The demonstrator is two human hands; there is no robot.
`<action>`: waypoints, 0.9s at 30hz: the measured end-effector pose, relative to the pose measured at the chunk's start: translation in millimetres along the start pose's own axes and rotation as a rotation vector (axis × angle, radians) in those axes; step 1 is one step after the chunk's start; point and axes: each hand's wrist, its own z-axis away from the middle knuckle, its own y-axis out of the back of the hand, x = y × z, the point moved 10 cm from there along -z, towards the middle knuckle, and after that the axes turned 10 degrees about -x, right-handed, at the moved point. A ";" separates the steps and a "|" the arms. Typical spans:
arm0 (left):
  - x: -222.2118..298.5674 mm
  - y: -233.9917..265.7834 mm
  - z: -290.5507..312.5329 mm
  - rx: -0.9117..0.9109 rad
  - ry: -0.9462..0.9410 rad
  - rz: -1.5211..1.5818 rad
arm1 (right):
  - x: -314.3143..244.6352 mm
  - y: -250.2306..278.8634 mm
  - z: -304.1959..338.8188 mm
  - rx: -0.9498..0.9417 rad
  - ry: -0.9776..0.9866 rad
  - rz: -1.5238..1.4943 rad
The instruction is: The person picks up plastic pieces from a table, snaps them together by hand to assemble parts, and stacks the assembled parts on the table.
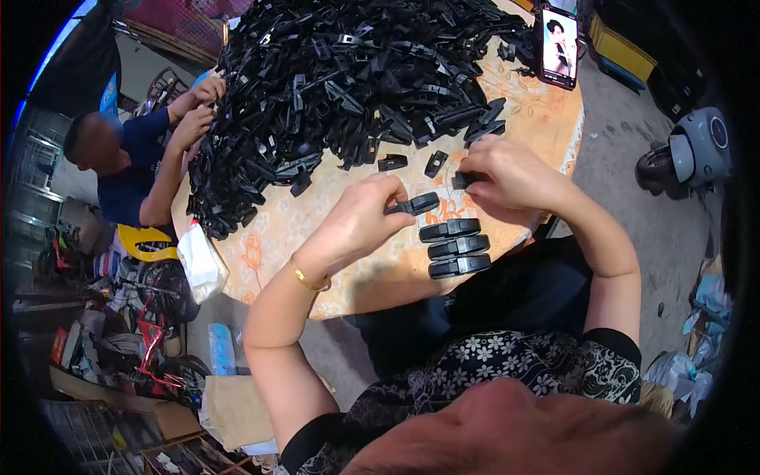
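My left hand pinches one end of a long black plastic part just above the table. To its right, my right hand has its fingers closed on a small black plastic piece, mostly covered by the fingertips. Three black plastic parts of the same long shape, the middle one among them, lie side by side in a row nearest me. Two loose black pieces, one beyond my left hand and another between the hands, rest at the edge of a large heap of black plastic parts.
A flowered cloth covers the round table. At the far right stands a phone with a lit screen. Across the left side, a co-worker has both hands at the heap. A white bag hangs at the left table edge.
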 end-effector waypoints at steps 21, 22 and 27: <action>3.2 12.7 1.9 0.245 -0.147 -0.135 | -21.5 5.1 -3.9 0.230 0.176 -0.112; 10.3 14.6 5.3 0.319 -0.207 -0.199 | -24.9 4.3 -4.0 0.232 0.190 -0.122; 8.8 8.2 3.7 0.300 -0.135 -0.094 | -24.8 0.7 -3.9 0.191 0.192 -0.023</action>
